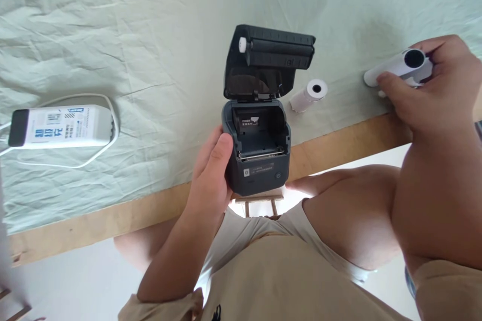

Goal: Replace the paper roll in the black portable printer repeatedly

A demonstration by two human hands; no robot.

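My left hand (213,165) is closed around the left side of a dark portable label printer (259,178), held over the table's front edge. The printer's lid (259,70) stands raised, and no roll shows in its bay. To the printer's right, a small white paper roll (309,96) lies on the cloth with its dark core hole showing. Further right, my right hand (425,80) grips a white paper tube (391,67) with a wide dark opening, close to the cloth. Some white paper shows under that tube, partly hidden by my fingers.
A pale green wrinkled cloth (158,20) covers the table, with a bare wooden edge (150,210) along the front. At the left lies a white block with a black end (68,125), blue lettering and a looped white cable (90,164).
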